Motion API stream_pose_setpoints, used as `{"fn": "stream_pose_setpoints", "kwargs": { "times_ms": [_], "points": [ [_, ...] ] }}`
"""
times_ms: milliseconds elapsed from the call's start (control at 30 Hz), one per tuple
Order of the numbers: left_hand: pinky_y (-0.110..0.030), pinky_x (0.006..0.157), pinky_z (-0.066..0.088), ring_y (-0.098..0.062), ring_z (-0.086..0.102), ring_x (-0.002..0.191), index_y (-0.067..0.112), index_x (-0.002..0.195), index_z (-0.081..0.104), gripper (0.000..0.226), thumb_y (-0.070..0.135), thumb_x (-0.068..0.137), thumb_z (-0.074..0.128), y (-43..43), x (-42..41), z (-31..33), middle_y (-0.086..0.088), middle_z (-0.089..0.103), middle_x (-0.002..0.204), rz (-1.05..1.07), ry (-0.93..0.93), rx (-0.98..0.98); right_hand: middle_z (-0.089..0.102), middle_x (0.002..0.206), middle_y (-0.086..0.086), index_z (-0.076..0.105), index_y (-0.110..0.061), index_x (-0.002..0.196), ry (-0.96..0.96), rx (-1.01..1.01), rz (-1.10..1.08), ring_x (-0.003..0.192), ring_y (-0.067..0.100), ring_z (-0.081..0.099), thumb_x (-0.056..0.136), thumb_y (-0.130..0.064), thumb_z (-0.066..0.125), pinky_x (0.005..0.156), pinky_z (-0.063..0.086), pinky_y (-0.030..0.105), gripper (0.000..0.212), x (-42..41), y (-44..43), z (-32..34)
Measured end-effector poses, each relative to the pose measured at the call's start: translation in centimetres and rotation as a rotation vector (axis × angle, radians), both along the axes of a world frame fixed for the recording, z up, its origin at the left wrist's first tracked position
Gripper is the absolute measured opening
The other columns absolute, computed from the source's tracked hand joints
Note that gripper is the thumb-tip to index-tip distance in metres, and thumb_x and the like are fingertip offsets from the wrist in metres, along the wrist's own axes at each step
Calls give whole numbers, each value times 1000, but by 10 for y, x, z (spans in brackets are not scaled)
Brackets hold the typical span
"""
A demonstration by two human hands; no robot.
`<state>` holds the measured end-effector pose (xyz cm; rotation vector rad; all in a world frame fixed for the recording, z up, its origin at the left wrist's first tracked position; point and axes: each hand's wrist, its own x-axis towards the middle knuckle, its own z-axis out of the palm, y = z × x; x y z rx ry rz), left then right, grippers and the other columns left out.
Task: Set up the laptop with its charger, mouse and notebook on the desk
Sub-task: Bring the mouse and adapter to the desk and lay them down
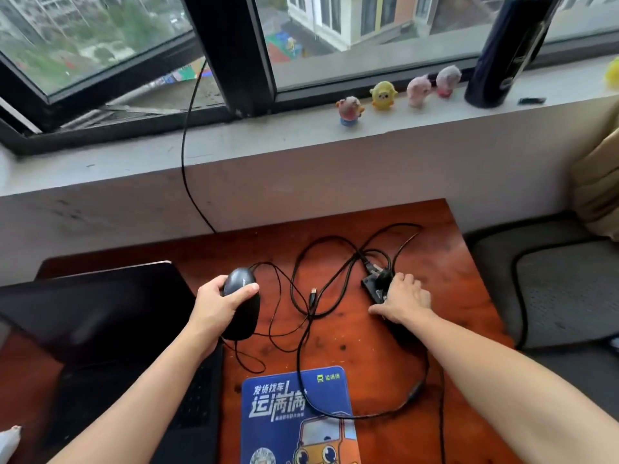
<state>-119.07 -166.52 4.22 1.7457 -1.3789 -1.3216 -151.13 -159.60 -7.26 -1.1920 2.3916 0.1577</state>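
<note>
The left hand [214, 304] grips the black mouse [242, 301] above the wooden surface [462, 283], while the right hand [403, 301] rests spread over the charger brick [375, 285] beside tangled cables [315, 296].

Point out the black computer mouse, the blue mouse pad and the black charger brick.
black computer mouse [242, 279]: head view, its upper shell.
blue mouse pad [294, 410]: head view, its printed middle.
black charger brick [375, 286]: head view, its exposed top end.

Soft daylight from the window [134, 45]; wide-angle edges bend, slightly blurred.
</note>
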Motion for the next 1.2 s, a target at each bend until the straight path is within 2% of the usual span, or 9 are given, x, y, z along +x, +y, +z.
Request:
{"fn": "stream_pose_setpoints", "kwargs": {
  "times_ms": [100, 267, 433, 633, 767, 867, 967, 1033, 1200],
  "points": [
    [-34, 70, 51, -19, 64, 74, 15, 88, 69, 33, 32, 62, 82, -2, -2, 14, -6, 70, 80, -30, 67, -23, 44, 137, 13, 28, -6, 143, 10, -36, -23, 124, 31, 45, 60, -69, 72, 94, 45, 40, 114, 1, -3, 15],
    [-47, 73, 50, -33, 64, 74, 8, 90, 67, 49, 38, 53, 78, 0, 2, 59, -27, 67, 84, -85, 223, -50, 38, 146, 8, 33, -12, 142, 141, -383, 169, 129, 28, 38, 73, -52, 67, 96, 43, 42, 86, 41, -8, 44],
    [-32, 58, 52, -26, 63, 62, -1, 95, 63, 48, 27, 58, 75, 15, 40, 115, -21, 64, 76, -175, 336, -102, 63, 122, 9, 54, -15, 116, -48, -141, 255, 115, 29, 57, 79, -49, 61, 86, 47, 36, 51, 111, -20, 67],
    [-30, 53, 54, -24, 65, 61, 6, 91, 65, 36, 23, 61, 74, 38, 108, 156, -16, 64, 71, -248, 441, -132, 68, 117, 5, 63, -20, 111, 198, -112, 467, 109, 26, 64, 78, -39, 61, 82, 48, 33, 38, 169, -7, 94],
    [-28, 49, 53, -23, 64, 56, 9, 83, 63, 15, 21, 74, 63, 54, 155, 164, -16, 64, 67, -256, 536, -119, 48, 132, 8, 33, -25, 142, -76, -131, 659, 121, 31, 47, 65, -44, 78, 92, 47, 42, 91, 239, 3, 115],
    [-28, 47, 52, -22, 63, 53, 9, 80, 62, 28, 34, 70, 70, 59, 186, 163, -17, 66, 69, -272, 568, -61, 42, 139, 7, 23, -35, 147, -331, -65, 713, 124, 30, 46, 58, -45, 86, 96, 46, 41, 109, 301, 26, 109],
    [-28, 48, 53, -21, 65, 56, 8, 83, 64, 37, 41, 68, 70, 60, 221, 158, -15, 69, 71, -263, 552, 7, 46, 140, 5, 36, -38, 143, -575, -11, 687, 118, 23, 54, 68, -45, 82, 95, 46, 30, 88, 354, 49, 97],
    [-29, 51, 54, -21, 65, 59, 12, 80, 68, 28, 37, 69, 72, 59, 243, 149, -16, 68, 73, -260, 533, 4, 58, 133, 4, 55, -28, 133, -672, 54, 683, 99, 16, 64, 76, -41, 77, 82, 51, 18, 63, 380, 58, 90],
    [-28, 70, 52, -18, 64, 76, 10, 88, 68, 26, 21, 71, 83, 53, 282, 92, -9, 69, 83, -269, 202, -61, 69, 116, 4, 68, -19, 117, -624, 60, 574, 105, 20, 64, 78, -39, 74, 82, 47, 25, 44, 389, 61, 75]
  ]
}}
